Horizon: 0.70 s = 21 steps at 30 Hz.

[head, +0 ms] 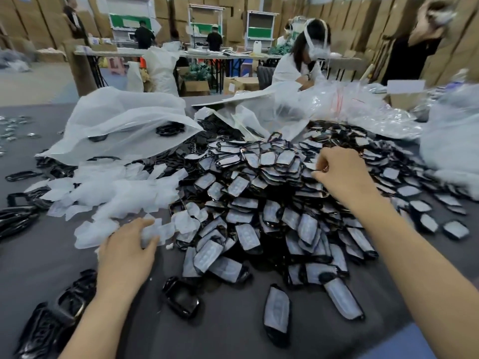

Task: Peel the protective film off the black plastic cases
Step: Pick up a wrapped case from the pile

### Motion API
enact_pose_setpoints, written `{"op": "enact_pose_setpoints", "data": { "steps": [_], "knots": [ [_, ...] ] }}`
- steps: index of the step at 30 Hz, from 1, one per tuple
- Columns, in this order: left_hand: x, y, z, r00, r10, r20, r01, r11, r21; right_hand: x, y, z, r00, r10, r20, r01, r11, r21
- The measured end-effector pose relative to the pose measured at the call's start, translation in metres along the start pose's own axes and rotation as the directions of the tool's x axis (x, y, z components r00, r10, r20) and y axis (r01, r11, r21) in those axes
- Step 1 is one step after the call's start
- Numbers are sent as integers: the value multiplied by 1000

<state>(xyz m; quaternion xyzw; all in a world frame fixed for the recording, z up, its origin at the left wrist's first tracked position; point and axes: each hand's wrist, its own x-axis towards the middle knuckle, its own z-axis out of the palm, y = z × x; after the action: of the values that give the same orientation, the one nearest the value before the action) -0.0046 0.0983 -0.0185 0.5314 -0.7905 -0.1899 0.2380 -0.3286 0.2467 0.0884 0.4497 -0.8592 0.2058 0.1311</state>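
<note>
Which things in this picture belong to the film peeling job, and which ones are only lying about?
Job: pile of film-covered cases; heap of peeled film; peeled black cases; left hand; right hand.
Lying about: white bag; clear bags; cardboard box.

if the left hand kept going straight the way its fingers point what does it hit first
The left hand points up and right; it would likely meet the white peeled films at its fingertips first, before the heap of black cases.
</note>
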Motion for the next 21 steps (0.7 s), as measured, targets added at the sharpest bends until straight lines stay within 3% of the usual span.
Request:
{"op": "enact_pose_setpoints", "data": {
  "steps": [4,7,9,12,14,17,19,21],
  "knots": [
    [-1,3,-4,995,-44,-85,38,997,-68,-1,-9,-2,997,13,78,-7,997,-71],
    [0,4,-6,987,-75,-140,59,992,-109,-5,-34,-9,995,-46,-83,43,998,-37],
    [-2,6,-7,978,-37,-205,28,999,-46,-12,-67,-8,970,-161,-182,180,979,93],
    [-5,7,-8,956,1,-292,-12,999,-36,-29,-129,16,928,-370,-45,364,874,323],
    [-6,11,-12,944,-17,-330,-61,973,-224,-41,-163,43,873,-474,114,373,800,470],
    [-10,22,-23,973,-16,-230,-100,871,-481,-55,-189,75,813,-544,206,326,720,613],
    [-14,25,-33,992,47,-114,-103,829,-550,-58,-188,86,852,-511,114,323,685,653],
    [-17,19,-48,994,87,-62,-106,853,-512,-58,-179,91,895,-447,7,335,681,651]
  ]
}}
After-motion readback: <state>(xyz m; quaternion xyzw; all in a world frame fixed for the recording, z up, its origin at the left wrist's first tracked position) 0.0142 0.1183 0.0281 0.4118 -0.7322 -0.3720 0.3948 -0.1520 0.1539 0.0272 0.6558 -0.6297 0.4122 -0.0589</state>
